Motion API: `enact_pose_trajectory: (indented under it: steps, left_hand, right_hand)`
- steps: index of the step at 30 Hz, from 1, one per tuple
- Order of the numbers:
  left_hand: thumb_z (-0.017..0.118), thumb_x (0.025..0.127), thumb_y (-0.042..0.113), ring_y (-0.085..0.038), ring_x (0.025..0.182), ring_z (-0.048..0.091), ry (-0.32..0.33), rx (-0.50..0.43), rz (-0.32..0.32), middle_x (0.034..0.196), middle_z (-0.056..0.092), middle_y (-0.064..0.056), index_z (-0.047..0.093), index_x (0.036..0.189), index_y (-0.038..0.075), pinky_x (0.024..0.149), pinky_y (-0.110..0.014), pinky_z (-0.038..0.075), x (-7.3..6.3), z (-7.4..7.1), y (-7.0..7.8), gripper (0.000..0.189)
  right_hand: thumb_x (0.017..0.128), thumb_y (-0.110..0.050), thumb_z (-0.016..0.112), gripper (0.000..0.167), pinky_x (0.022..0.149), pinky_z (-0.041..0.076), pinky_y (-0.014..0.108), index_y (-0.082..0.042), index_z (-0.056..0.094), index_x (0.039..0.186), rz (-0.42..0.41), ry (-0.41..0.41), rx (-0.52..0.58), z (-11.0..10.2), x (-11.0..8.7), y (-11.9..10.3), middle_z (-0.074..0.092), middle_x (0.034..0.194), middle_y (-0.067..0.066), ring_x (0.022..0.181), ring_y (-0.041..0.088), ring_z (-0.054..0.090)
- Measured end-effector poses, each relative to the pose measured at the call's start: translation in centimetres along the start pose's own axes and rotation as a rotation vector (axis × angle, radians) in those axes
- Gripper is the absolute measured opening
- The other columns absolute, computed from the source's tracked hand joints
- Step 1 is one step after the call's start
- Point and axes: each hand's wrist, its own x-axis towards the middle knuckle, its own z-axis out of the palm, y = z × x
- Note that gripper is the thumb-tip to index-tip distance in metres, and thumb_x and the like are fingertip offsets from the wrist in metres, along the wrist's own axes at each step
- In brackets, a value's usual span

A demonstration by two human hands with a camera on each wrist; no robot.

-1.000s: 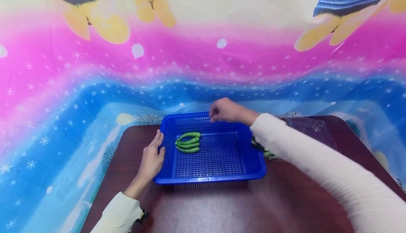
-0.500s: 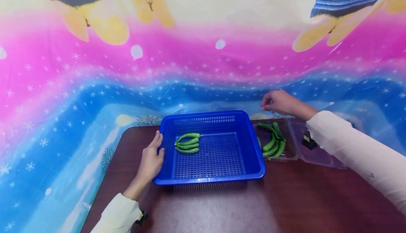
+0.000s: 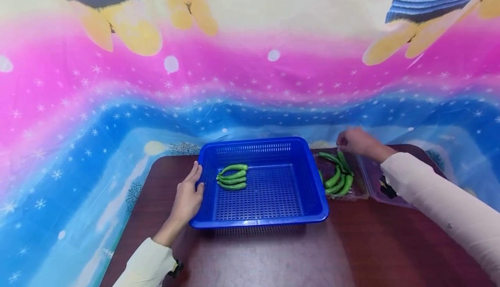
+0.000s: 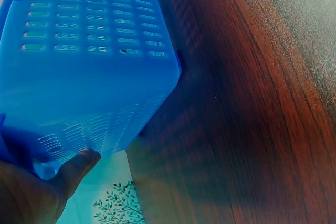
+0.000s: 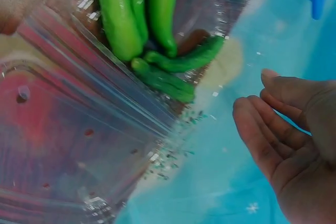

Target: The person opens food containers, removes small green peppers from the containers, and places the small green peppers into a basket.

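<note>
In the head view my left hand (image 3: 189,196) lies against the left side of a blue plastic basket (image 3: 258,222), its fingers straight along the rim. The left wrist view shows a finger (image 4: 73,170) touching the slotted outer wall. Inside the basket several green chili peppers (image 3: 232,180) lie side by side at the left. Over the back of a clear plastic container (image 3: 361,187) hovers my right hand (image 3: 357,141), fingers loosely bent and holding nothing. More green peppers (image 5: 118,14) lie in that container; the right wrist view shows a gap between them and my fingers.
The container's clear lid (image 5: 79,145) lies folded out to its right. Everything stands on a dark brown wooden table (image 3: 289,256) with rounded back corners. A patterned cloth (image 3: 250,74) hangs behind and beside the table.
My right hand has moved from above the basket to the right, then lower over the container, uncovering the peppers there. My left hand, the basket and its peppers have not moved.
</note>
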Motion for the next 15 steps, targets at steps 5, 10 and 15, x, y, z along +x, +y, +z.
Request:
enact_pose_trajectory:
  steps: [5, 10, 15]
  left_hand:
    - [0.052, 0.102, 0.0, -0.035, 0.147, 0.04, -0.01, -0.003, 0.002, 0.169, 0.025, -0.012, 0.036, 0.155, -0.003, 0.091, -0.039, 0.051, 0.0, 0.0, -0.1, 0.055]
    - [0.053, 0.102, -0.001, -0.037, 0.14, 0.051, -0.013, -0.008, -0.003, 0.169, 0.025, -0.011, 0.035, 0.155, -0.003, 0.091, -0.039, 0.052, 0.0, -0.1, -0.1, 0.056]
    - [0.053, 0.103, 0.001, -0.022, 0.065, 0.063, -0.017, -0.004, -0.015, 0.169, 0.024, -0.009, 0.035, 0.156, 0.0, 0.057, -0.026, 0.043, 0.1, -0.1, -0.1, 0.056]
  right_hand:
    - [0.092, -0.004, 0.072, 0.013, 0.075, 0.058, 0.047, 0.005, 0.074, 0.101, -0.045, 0.033, -0.084, 2.0, 0.7, 0.3, 0.075, 0.089, 0.013, 0.079, 0.025, 0.07]
    - [0.091, -0.003, 0.074, 0.01, 0.076, 0.058, 0.046, 0.003, 0.074, 0.099, -0.095, 0.06, -0.132, 3.7, 2.0, 0.2, 0.074, 0.09, 0.013, 0.083, 0.027, 0.071]
    - [0.094, -0.002, 0.066, 0.008, 0.066, 0.053, 0.041, -0.001, 0.072, 0.088, -0.085, 0.049, -0.128, 5.0, 3.1, -0.1, 0.069, 0.079, 0.007, 0.072, 0.021, 0.064]
